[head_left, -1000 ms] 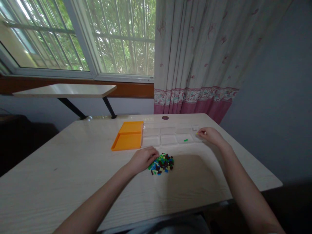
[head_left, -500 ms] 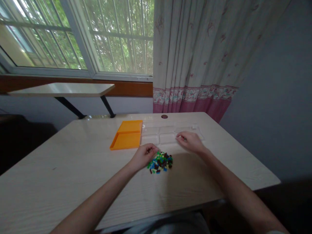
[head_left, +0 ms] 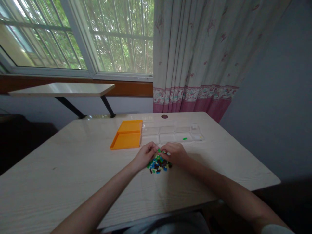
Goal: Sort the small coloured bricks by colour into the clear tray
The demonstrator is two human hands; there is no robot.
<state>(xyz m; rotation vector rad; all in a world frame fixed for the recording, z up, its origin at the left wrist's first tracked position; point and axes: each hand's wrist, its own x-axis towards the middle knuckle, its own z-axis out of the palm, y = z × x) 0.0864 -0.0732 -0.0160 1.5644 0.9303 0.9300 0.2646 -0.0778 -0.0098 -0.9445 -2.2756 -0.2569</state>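
Head view: the left hand (head_left: 145, 156) and right hand (head_left: 175, 153) come close together at the far edge of a pile of small multicoloured plastic bricks (head_left: 157, 165) on the table (head_left: 73, 185). Their fingers are curled; at this size I cannot tell whether either pinches a brick. With so little room, the fingertips could bump and scatter loose bricks. Just beyond lies the clear compartment tray (head_left: 167, 138), a green brick (head_left: 184, 138) in one front compartment; brushing knuckles might shift it.
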